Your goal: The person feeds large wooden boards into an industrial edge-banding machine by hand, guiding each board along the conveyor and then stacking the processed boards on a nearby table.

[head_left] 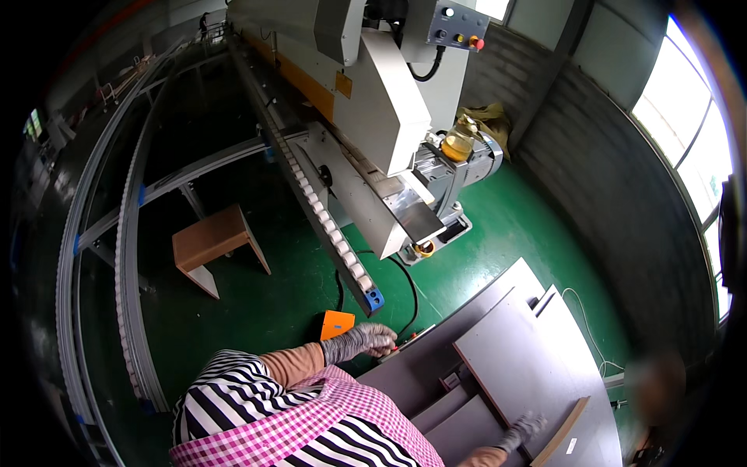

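Note:
My left hand (370,341), in a grey knitted glove, is by the left end of the table top (389,379). Its fingers are drawn together near a small red item (395,349), too small to name. Over the stacked boards, my right hand (527,430) is smeared by motion, so its fingers cannot be read. It is nearest the large grey-faced board (517,362) and a narrow strip with a brown edge (562,433). Smaller grey panels (465,428) lie to its left.
A large white machine (393,101) with a control box (457,29) stands ahead. Its roller rail (331,226) ends close to my left hand. An orange box (337,324) and black cable (415,300) are on the green floor. A brown stool-like piece (214,241) stands left.

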Demonstrator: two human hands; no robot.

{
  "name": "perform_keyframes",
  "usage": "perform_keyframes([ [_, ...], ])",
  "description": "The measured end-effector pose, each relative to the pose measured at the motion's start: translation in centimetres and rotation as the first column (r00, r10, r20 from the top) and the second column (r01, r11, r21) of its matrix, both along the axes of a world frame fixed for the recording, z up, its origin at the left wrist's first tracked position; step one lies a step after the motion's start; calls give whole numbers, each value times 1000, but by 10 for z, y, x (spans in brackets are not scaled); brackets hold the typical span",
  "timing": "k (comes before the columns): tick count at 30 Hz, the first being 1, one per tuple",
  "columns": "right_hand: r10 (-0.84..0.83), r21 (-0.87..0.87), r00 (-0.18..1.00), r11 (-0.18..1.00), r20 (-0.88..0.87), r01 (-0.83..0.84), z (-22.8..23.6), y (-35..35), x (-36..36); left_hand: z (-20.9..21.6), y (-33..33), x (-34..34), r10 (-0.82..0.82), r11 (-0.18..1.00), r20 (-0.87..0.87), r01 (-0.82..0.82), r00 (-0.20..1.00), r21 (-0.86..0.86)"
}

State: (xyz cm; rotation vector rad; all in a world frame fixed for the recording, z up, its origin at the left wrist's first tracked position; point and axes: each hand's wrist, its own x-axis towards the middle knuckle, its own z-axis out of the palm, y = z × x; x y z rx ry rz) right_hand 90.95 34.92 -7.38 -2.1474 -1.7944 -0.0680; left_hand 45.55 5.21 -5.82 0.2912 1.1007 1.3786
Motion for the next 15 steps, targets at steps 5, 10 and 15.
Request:
perform_keyframes([
  [5,397,233,889,909,-228,-346,-31,-70,-134,21,6,-67,397,865,30,-385,917,323],
  [10,478,195,836,877,-269,-439,1,-120,-163,21,39,-182,709,528,366,-798,603,291],
  [15,480,309,795,871,-372,-381,19,-139,-161,-7,54,-309,799,421,331,-861,501,288],
])
